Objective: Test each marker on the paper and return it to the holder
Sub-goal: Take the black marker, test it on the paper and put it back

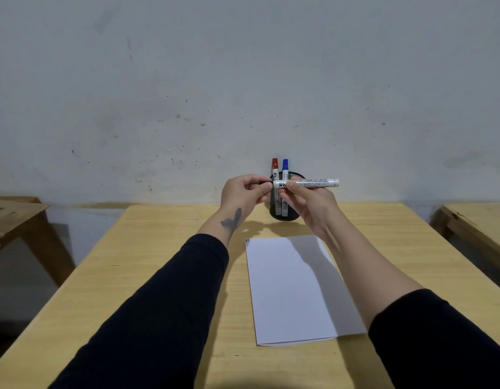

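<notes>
Table point(159, 276) of pale wood fills the near and middle ground, its far edge against the wall. Paper point(288, 290) lies flat a bit right of centre, long side running near to far, placed within reach so strokes can go straight on it; small red marks sit at its far-left corner point(247, 240), rest looks blank. Mesh holder point(285, 214), black, stands just beyond the paper's far edge, keeping the writing area free. Red marker point(275, 169) and blue marker point(285, 171) stand upright in it, caps up.

Third marker point(307, 183), white barrel, is held level in the air in front of the holder, above the table, cap end pointing left. Both arms stretch forward, elbows low, wrists raised. Right hand point(310, 203) is closed round the barrel, thumb and fingers wrapped near its left half, steadying it. Left hand point(243, 192) pinches the dark cap point(267, 183) with fingertips, palm turned right. Probably the cap is being pulled off or pushed on; can't tell which. Level hold suits a straight pull along the barrel.
</notes>
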